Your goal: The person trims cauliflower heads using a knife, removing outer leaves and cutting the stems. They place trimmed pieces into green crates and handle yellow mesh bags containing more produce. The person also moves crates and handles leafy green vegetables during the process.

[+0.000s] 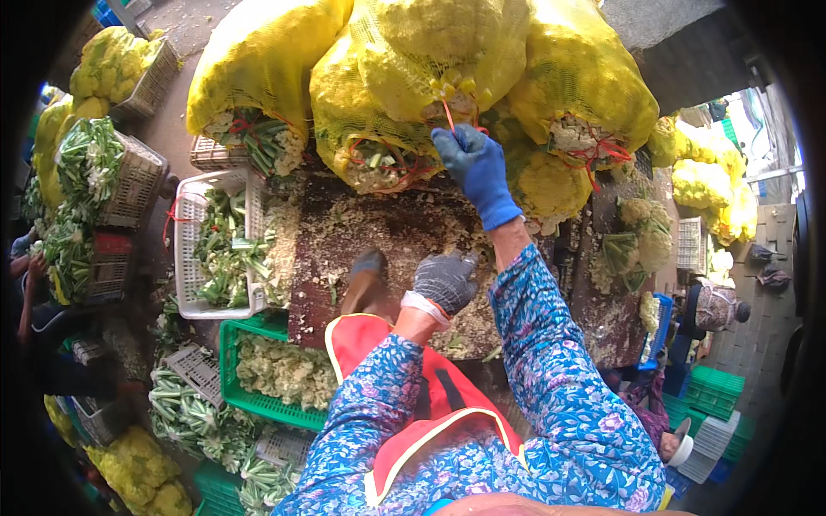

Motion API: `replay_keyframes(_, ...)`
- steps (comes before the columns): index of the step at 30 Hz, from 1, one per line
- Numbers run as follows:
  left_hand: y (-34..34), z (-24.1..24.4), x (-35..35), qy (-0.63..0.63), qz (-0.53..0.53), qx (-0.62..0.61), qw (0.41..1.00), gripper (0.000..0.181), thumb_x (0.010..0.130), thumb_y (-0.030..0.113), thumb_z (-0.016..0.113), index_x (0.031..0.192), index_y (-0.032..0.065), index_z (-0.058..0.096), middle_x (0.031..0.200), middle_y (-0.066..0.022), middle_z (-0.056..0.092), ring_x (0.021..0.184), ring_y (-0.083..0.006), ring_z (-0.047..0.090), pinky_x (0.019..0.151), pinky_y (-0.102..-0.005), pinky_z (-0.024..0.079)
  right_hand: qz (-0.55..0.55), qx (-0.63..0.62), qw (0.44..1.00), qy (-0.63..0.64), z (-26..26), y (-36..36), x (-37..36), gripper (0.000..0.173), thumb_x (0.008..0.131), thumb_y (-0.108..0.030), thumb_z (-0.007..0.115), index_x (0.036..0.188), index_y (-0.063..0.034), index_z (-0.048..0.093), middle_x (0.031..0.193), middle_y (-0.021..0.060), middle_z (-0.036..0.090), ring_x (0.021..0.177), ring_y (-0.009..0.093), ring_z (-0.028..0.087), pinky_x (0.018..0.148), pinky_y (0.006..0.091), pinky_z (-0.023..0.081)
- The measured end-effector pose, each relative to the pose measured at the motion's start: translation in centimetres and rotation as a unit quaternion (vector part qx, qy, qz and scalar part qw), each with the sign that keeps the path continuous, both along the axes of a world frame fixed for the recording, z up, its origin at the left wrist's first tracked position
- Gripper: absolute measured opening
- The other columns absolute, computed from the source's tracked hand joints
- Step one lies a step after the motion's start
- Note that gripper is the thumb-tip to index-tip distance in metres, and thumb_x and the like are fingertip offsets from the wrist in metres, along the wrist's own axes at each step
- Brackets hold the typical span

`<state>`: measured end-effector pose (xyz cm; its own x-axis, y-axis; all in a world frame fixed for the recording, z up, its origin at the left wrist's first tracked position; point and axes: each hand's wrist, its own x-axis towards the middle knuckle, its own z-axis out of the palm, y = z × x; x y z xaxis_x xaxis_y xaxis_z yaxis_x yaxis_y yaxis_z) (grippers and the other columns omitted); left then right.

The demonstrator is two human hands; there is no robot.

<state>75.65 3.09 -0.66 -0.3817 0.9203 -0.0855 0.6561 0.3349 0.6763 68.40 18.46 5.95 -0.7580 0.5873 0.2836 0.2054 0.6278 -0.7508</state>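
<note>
Yellow mesh sacks of cauliflower (413, 39) stand in a row at the board's far side, several with mouths tied by red string. My right hand (474, 164), in a blue glove, is closed on a red string (449, 116) at the mouth of the middle sack. My left hand (445, 284), in a grey knit glove with a white cuff, lies low over the dark red board (381, 226), which is strewn with cauliflower crumbs. Its fingers are partly curled and blurred, and whether they hold anything does not show.
A white crate (182, 251) of leaf trimmings and a green crate (229, 367) of cauliflower pieces stand at the left. Loose cauliflower (648, 238) lies at the right. Other people work at the far left and lower right, among stacked crates (713, 390).
</note>
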Motion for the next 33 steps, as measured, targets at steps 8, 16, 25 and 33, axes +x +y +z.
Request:
replay_keyframes(8, 0.9, 0.0, -1.4, 0.094, -0.065, -0.063, 0.991, 0.019, 0.083, 0.025, 0.057, 0.092, 0.0125, 0.066, 0.087, -0.0133, 0.067, 0.082, -0.0319, 0.067, 0.067, -0.0454, 0.049, 0.056, 0.015, 0.998, -0.009, 0.6, -2.8, 9.1, 0.032, 0.086, -0.023, 0.07, 0.064, -0.0072, 0.053, 0.056, 0.0135, 0.051, 0.049, 0.028, 0.049, 0.047, 0.0363, 0.04)
replay_keyframes(16, 2.8, 1.7, -3.4, 0.049, -0.019, -0.079, 0.995, 0.025, 0.081, 0.029, 0.06, 0.093, 0.0091, 0.069, 0.088, -0.0136, 0.069, 0.084, -0.0323, 0.067, 0.08, -0.0442, 0.047, 0.107, 0.097, 0.978, -0.149, -0.7, -0.7, 12.8, 0.022, 0.084, -0.025, 0.071, 0.073, -0.0093, 0.06, 0.061, 0.0095, 0.058, 0.055, 0.029, 0.059, 0.053, 0.039, 0.046)
replay_keyframes(25, 3.3, 0.7, 0.5, 0.114, 0.0, -0.073, 0.991, 0.028, 0.077, 0.033, 0.069, 0.092, 0.0095, 0.068, 0.091, -0.0117, 0.063, 0.091, -0.0296, 0.062, 0.076, -0.0442, 0.048, 0.082, 0.111, 0.99, -0.013, -4.5, 1.7, 8.8, 0.02, 0.084, -0.028, 0.071, 0.084, -0.0101, 0.062, 0.066, 0.0106, 0.062, 0.06, 0.03, 0.063, 0.055, 0.0398, 0.048)
replay_keyframes(33, 1.2, -1.7, 4.3, 0.06, 0.029, -0.056, 0.996, 0.035, 0.079, 0.032, 0.07, 0.101, 0.0058, 0.065, 0.096, -0.0166, 0.064, 0.091, -0.0352, 0.063, 0.078, -0.0473, 0.05, 0.055, 0.125, 0.99, 0.032, -5.3, 0.2, 11.5, 0.032, 0.088, -0.034, 0.065, 0.104, -0.0058, 0.064, 0.08, 0.0124, 0.067, 0.069, 0.031, 0.065, 0.065, 0.0404, 0.052)
